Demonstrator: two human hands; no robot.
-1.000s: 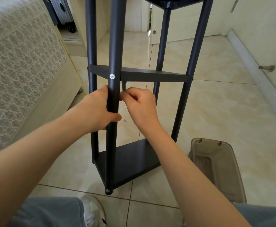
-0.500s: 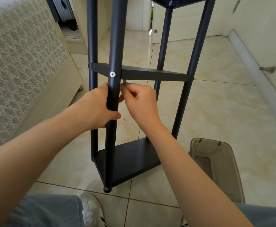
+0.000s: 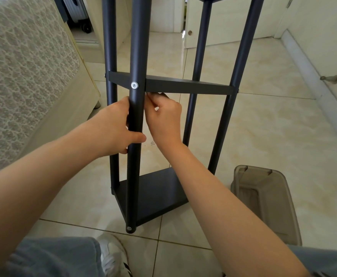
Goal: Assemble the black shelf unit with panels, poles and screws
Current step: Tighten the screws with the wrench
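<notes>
Black shelf unit (image 3: 187,86) stands upright, left hand (image 3: 111,128) gripping its pole (image 3: 137,56).

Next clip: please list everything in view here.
poles: four, black, upright, shelf frame
panels: three, black; top edge, middle, bottom
front screw: one, silver, front pole at middle panel
bin: one, translucent brown, floor right
patterned cover: one, grey-white, left
suitcase: one, pale, far top left
door stop: one, metal, right wall
floor: beige tiles
shoe: one, white, bottom edge
trousers: grey-blue, bottom
left hand: grips front pole
right hand: pinches small grey tool under middle panel, mostly hidden
</notes>
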